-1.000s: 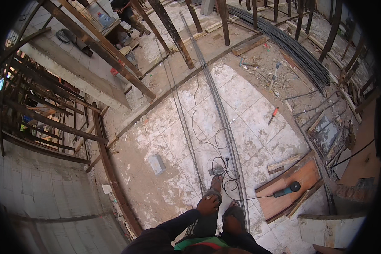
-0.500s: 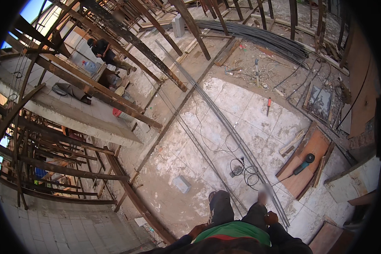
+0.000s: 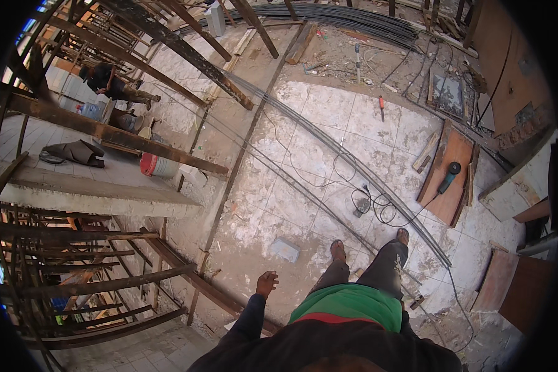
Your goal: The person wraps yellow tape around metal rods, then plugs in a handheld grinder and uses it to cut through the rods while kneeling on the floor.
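Observation:
My left hand (image 3: 267,283) is held out beside my left leg with its fingers a little apart and nothing visible in it. It is nearest to a grey block (image 3: 285,249) lying on the dusty floor ahead, and does not touch it. My right hand does not show. Long thin metal bars (image 3: 378,204) run diagonally across the floor in front of my feet. Beside them lie a tangled black cord and a small grey piece (image 3: 363,206). To the right, an angle grinder (image 3: 449,178) rests on a reddish-brown wooden board (image 3: 441,209).
Slanted timber props (image 3: 186,56) stand at the far left, near a raised concrete slab (image 3: 99,193). A co-worker (image 3: 108,82) in dark clothes is beyond it, near a red-and-white bucket (image 3: 157,165). A red-handled tool (image 3: 382,108) lies ahead; a bundle of dark bars (image 3: 353,22) lies farther back.
My left hand has swung out to the left, away from my body. My right hand has gone out of view. My feet have shifted, and the whole view has turned slightly.

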Tool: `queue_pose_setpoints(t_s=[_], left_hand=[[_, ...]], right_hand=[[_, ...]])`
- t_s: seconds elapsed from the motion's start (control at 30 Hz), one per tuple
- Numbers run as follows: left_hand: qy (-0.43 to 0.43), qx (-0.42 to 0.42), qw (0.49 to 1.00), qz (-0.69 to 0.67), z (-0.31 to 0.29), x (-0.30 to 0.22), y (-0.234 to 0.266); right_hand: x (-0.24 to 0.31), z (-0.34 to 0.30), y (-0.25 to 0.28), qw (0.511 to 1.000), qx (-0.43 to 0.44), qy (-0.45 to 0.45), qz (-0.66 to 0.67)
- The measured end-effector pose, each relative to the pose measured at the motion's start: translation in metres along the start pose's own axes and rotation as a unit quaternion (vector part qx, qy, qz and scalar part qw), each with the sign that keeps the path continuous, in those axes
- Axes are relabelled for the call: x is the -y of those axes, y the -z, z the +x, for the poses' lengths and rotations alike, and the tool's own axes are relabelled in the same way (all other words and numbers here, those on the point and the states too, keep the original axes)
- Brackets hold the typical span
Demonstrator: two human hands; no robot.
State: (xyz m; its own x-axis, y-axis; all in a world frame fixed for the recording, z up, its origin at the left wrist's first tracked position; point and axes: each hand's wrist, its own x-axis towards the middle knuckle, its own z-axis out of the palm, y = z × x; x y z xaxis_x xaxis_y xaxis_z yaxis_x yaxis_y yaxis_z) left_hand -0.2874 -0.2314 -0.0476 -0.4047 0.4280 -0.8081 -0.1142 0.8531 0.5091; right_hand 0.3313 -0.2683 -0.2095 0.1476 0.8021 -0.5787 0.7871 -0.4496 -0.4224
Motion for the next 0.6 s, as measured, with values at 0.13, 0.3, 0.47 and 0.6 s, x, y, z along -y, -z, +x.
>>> queue_pose_setpoints(t_s=[0.13, 0.3, 0.47, 0.6], left_hand=[[0.05, 0.006, 0.998, 0.045, 0.033, 0.02, 0.045], [0.089, 0.065, 0.994, -0.018, 0.046, 0.041, 0.04], [0.04, 0.143, 0.989, 0.031, 0.04, 0.028, 0.004], [0.028, 0.124, 0.992, 0.013, 0.054, 0.021, 0.02]], right_hand=[[0.043, 0.001, -0.009, 0.994, -0.057, 0.074, 0.051], [0.141, 0.007, 0.025, 0.988, -0.089, 0.016, 0.128], [0.157, 0.027, 0.032, 0.995, -0.042, 0.051, 0.077], [0.168, 0.055, 0.026, 0.995, -0.006, 0.056, 0.08]])
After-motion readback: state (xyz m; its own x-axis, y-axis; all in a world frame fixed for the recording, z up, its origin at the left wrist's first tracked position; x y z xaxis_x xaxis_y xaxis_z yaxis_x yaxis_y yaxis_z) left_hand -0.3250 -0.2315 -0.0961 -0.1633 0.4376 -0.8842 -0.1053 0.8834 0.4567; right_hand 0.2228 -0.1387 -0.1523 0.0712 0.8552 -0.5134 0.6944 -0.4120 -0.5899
